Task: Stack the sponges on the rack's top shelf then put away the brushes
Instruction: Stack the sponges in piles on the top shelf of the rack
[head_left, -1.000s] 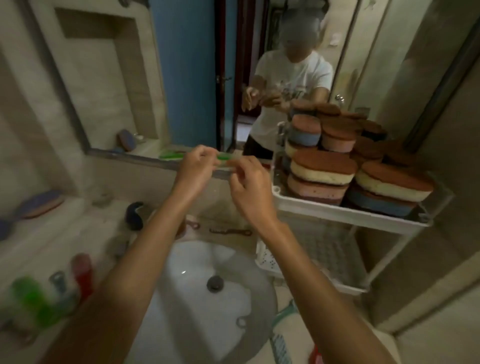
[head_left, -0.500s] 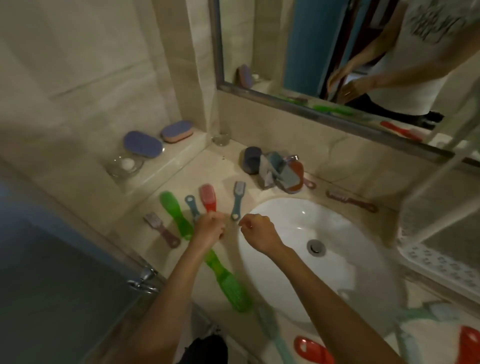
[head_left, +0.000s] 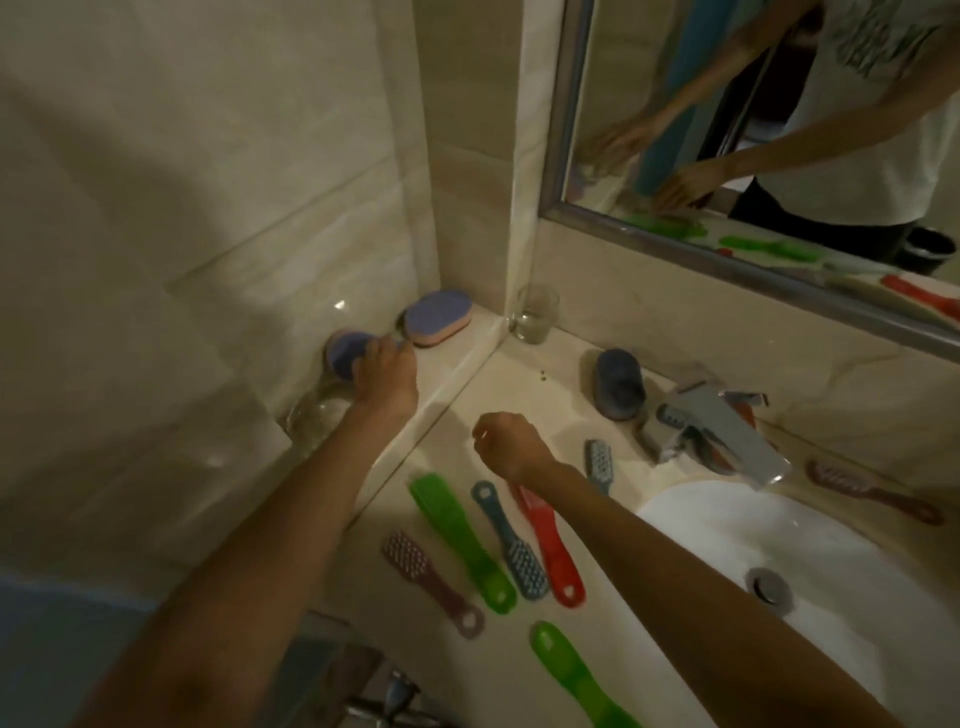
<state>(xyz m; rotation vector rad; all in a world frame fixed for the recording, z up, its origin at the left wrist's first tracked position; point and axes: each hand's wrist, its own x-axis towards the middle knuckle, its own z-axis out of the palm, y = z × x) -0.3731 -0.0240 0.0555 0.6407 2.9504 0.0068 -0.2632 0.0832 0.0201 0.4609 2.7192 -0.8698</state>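
- While the left hand is stretched out to the ledge at centre left of the frame, its fingers curl over the near edge of a blue sponge lying there against the tiled wall.
- Just to the upper right of it, a blue-and-pink sponge lies flat on the same ledge, apart from the hand.
- A dark blue sponge sits on the countertop, just left of the faucet.
- The right hand hangs over the countertop at frame centre, its fingers curled into a loose fist with nothing visible in it.
- Below that hand, 4 brushes lie side by side: a mauve brush, a green brush, a blue-grey brush and a red brush, whose upper end the right wrist hides.
- A small grey brush lies between the right forearm and the faucet.
- A 2nd green brush lies at the bottom edge.
- A glass tumbler stands in the corner under the mirror.
- A clear glass dish sits under the left wrist.
- The white sink fills the lower right.
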